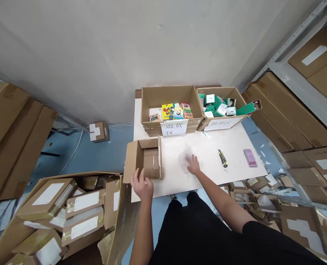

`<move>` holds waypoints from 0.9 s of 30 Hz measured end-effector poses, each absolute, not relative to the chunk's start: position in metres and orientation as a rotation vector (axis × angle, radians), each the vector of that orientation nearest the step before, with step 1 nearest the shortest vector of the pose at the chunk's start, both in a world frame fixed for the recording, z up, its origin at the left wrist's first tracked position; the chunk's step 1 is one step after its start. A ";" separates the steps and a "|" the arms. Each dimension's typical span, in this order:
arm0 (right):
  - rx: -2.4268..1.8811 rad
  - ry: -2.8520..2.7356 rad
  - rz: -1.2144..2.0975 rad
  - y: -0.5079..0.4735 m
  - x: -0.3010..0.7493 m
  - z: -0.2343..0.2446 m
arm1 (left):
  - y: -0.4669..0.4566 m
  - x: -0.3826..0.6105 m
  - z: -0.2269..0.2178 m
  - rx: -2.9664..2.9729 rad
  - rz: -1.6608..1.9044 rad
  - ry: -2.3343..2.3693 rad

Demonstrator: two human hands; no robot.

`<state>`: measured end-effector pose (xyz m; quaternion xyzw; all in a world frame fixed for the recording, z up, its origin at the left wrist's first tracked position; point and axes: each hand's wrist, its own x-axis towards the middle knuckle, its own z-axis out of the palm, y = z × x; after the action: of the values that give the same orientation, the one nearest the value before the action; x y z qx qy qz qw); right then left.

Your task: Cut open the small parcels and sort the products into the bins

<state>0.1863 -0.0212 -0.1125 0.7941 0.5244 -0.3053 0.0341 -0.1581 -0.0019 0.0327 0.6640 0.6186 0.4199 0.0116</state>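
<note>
My left hand [142, 185] is at the near edge of an open cardboard box [153, 162], fingers apart and slightly bent beside its left flap. I cannot make out a firm grip on the cardboard. The part of the box's inside that shows is bare brown cardboard. Over the middle of the white table [174, 184], my right hand [193, 165] has its fingers on a blurred, whitish see-through plastic wrapping [184, 158]. To the right of that hand lies a black and yellow utility knife [223, 158].
Behind stand two labelled cartons, one with colourful small boxes [177, 112], the other with green and white packages [221, 106]. A pixelated purple item [250, 158] lies at the right. A large carton of parcels [121, 209] stands left; shelved boxes [298, 110] flank the right.
</note>
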 end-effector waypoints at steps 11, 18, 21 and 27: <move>2.514 1.788 -1.170 -0.020 0.220 -0.136 | -0.010 -0.042 0.031 2.162 0.942 1.263; 3.043 1.213 -1.214 -0.069 0.319 -0.135 | 0.017 0.019 -0.053 1.859 0.308 1.381; 3.031 1.054 -1.258 -0.085 0.329 -0.139 | 0.030 0.052 -0.083 1.661 -0.010 1.469; 3.078 1.207 -1.074 -0.088 0.312 -0.132 | 0.032 0.092 -0.119 1.526 -0.080 1.697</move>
<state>0.3118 -0.0882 -0.1322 0.8731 0.3423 -0.3045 -0.1666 0.0919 0.0322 -0.1194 0.6077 0.6757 -0.0317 0.4161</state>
